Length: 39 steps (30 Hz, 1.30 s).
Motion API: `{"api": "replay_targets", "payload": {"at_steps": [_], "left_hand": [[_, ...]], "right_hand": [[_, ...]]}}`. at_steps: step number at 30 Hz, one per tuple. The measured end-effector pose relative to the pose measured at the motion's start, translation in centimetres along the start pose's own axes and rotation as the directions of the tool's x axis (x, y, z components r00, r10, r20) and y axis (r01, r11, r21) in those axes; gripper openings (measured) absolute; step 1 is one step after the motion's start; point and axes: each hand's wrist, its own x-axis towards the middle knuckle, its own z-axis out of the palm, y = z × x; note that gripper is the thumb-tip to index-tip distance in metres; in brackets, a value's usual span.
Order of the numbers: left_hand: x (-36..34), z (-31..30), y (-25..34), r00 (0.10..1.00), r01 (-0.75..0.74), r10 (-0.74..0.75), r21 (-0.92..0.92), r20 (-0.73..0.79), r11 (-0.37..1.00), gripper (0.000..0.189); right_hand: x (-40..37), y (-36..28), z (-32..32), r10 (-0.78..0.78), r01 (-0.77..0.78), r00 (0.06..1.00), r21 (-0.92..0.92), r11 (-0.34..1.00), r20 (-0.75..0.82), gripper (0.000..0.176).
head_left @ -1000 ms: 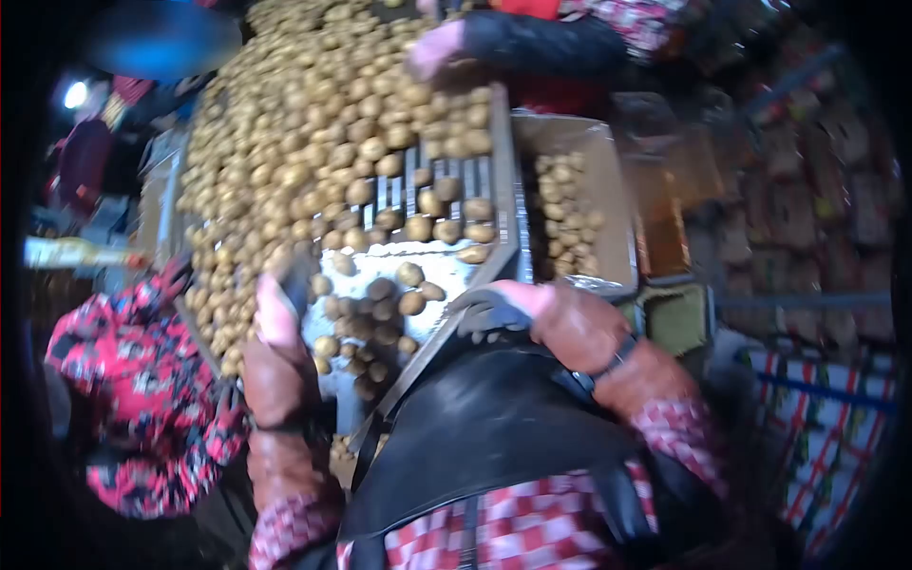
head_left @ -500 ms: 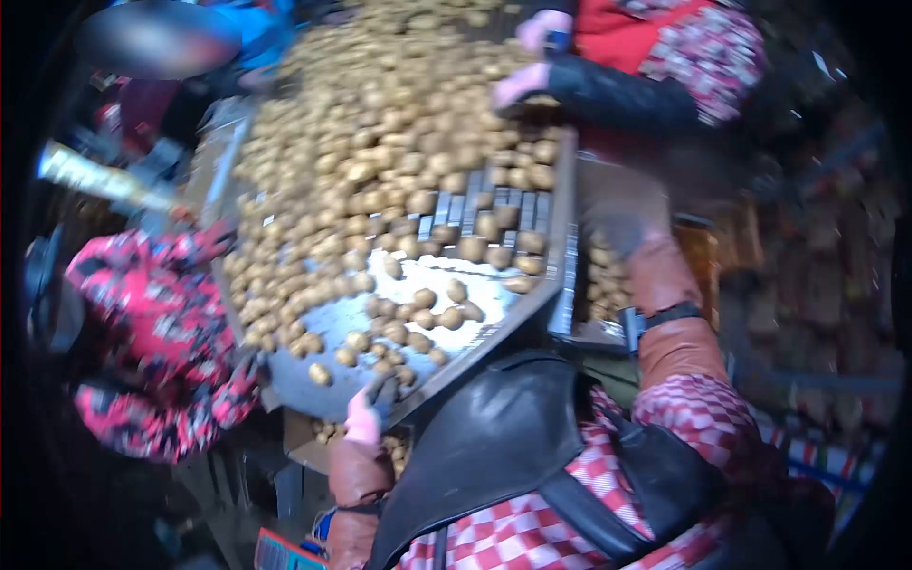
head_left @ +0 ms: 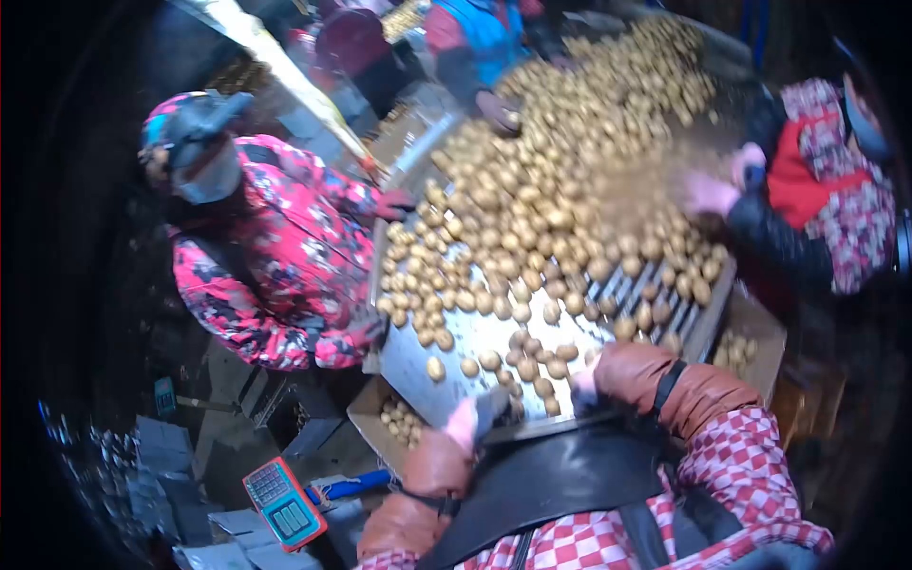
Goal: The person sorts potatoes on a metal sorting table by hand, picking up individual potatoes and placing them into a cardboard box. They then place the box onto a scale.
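Potatoes (head_left: 527, 204) cover a metal sorting table (head_left: 456, 332), with a small loose group (head_left: 532, 361) at its near end. My left hand (head_left: 475, 415), in a pink and dark grey glove, reaches over the near edge with fingers stretched beside that group. At the group's other side is my right hand (head_left: 583, 382); the brown sleeve cover hides most of it, and its fingers do not show clearly. Nothing held can be made out in either hand. Dark slats (head_left: 627, 290) show between potatoes on the right.
Cartons holding potatoes stand below the table, one at left (head_left: 366, 414) and one at right (head_left: 769, 332). Co-workers stand around: one in a pink patterned jacket (head_left: 285, 256), one in blue (head_left: 489, 43), one in red (head_left: 807, 180). A red scale (head_left: 285, 503) lies lower left.
The view has swung, showing more of the left side. My right hand has moved from the carton on the right onto the table's near end. My left hand stays near the small potato group.
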Motion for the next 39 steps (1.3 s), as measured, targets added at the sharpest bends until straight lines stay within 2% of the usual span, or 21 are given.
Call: {"api": "replay_targets", "payload": {"at_steps": [1, 3, 4, 6, 8, 11, 12, 13, 14, 15, 17, 19, 20, 23, 25, 27, 29, 31, 37, 38, 39], "left_hand": [[0.5, -0.7, -2.7, 0.995, -0.070, 0.073, 0.034, -0.072, 0.997, 0.033], [-4.3, -0.4, 1.1, 0.999, 0.028, -0.038, -0.319, -0.025, 0.948, 0.036], [-3.9, -1.0, -0.5, 0.996, -0.079, 0.068, -0.238, -0.056, 0.968, 0.038], [-3.8, -2.8, -3.3, 0.977, -0.198, 0.178, -0.204, -0.114, 0.959, 0.042], [-5.1, -3.1, -1.7, 0.983, -0.087, 0.015, -0.390, -0.184, 0.917, 0.041], [-6.0, -3.4, -2.0, 0.975, -0.022, -0.138, -0.689, -0.176, 0.725, 0.039], [-5.9, -3.2, -1.8, 0.967, -0.030, -0.153, -0.689, -0.203, 0.724, 0.038], [-5.6, -3.0, -1.7, 0.958, -0.039, -0.169, -0.686, -0.233, 0.727, 0.037], [-4.3, -3.0, -3.1, 0.960, -0.054, -0.158, -0.708, -0.230, 0.704, 0.035], [-4.6, -2.8, -1.2, 0.938, 0.055, -0.272, -0.679, -0.216, 0.732, 0.033], [-2.9, -2.7, -0.5, 0.927, 0.217, -0.341, -0.520, -0.154, 0.826, 0.035], [0.6, -2.0, -1.5, 0.987, 0.056, -0.075, -0.128, -0.145, 0.990, 0.037], [1.0, -1.4, 0.8, 0.987, 0.078, -0.067, 0.069, -0.148, 0.995, 0.038], [4.5, -0.1, 0.7, 0.984, -0.157, 0.172, 0.230, -0.046, 0.960, 0.037], [5.6, 0.9, 1.4, 0.974, -0.224, 0.218, 0.345, 0.056, 0.912, 0.039], [5.2, 1.8, 4.4, 0.992, -0.121, 0.092, 0.463, 0.085, 0.878, 0.043], [6.5, 1.5, 3.3, 0.982, -0.098, 0.067, 0.176, 0.174, 0.979, 0.051], [6.0, 1.1, 3.4, 0.978, -0.175, 0.139, 0.254, 0.153, 0.951, 0.051], [6.9, -0.7, 2.5, 0.964, -0.237, 0.180, 0.328, 0.195, 0.914, 0.051], [8.8, -1.4, 0.0, 0.983, -0.003, 0.029, -0.140, 0.179, 0.990, 0.048], [9.7, -1.0, -1.9, 0.961, 0.247, -0.123, -0.569, 0.248, 0.784, 0.046]], "right_hand": [[-5.4, -2.5, -4.2, -0.160, 0.115, 0.983, -0.367, 0.923, -0.093, 0.028], [-5.5, -4.1, -12.2, -0.153, 0.086, 0.948, -0.238, 0.968, -0.278, 0.027], [-5.1, -4.5, -16.4, -0.069, 0.064, 0.902, -0.025, 0.998, -0.426, 0.026], [7.6, 0.5, -22.2, -0.092, -0.053, 0.872, -0.280, 0.959, -0.480, 0.031], [9.5, 1.0, -25.3, -0.089, 0.213, 0.784, 0.131, 0.968, -0.614, 0.037], [12.6, 0.3, -23.7, 0.057, 0.537, 0.748, 0.654, 0.533, -0.661, 0.048], [21.3, 6.2, -14.7, 0.161, 0.329, 0.810, 0.664, 0.671, -0.564, 0.047], [14.0, 0.0, -12.0, 0.334, 0.229, 0.921, 0.972, -0.056, -0.198, 0.045], [17.8, 3.5, -4.5, 0.383, 0.147, 0.916, 0.988, -0.043, -0.120, 0.044], [20.8, 7.4, 4.4, 0.272, 0.345, 0.778, 0.747, 0.569, -0.567, 0.039], [14.1, 1.7, 5.9, 0.447, 0.359, 0.780, 0.899, 0.251, -0.437, 0.035], [12.5, 3.2, 8.0, 0.300, 0.224, 0.897, 0.919, 0.324, -0.325, 0.036], [11.8, 3.0, 7.8, 0.314, 0.238, 0.909, 0.960, 0.147, -0.273, 0.036], [10.7, 3.1, 7.2, 0.340, 0.199, 0.901, 0.953, 0.226, -0.269, 0.036], [10.2, 4.0, 7.7, 0.358, 0.162, 0.891, 0.933, 0.322, -0.279, 0.037], [10.2, 4.4, 7.8, 0.274, 0.247, 0.921, 0.959, 0.139, -0.277, 0.039], [9.6, 5.1, 7.6, 0.307, 0.148, 0.934, 0.980, 0.135, -0.183, 0.039], [9.6, 5.4, 7.8, 0.309, 0.161, 0.945, 0.976, -0.144, -0.110, 0.038], [10.0, 5.3, 6.3, 0.293, 0.122, 0.954, 0.971, -0.206, -0.058, 0.038], [9.5, 4.2, 4.8, 0.288, 0.156, 0.951, 0.979, -0.132, -0.112, 0.033], [8.7, 4.0, 4.2, 0.292, 0.178, 0.944, 0.982, -0.063, -0.152, 0.028]]}}
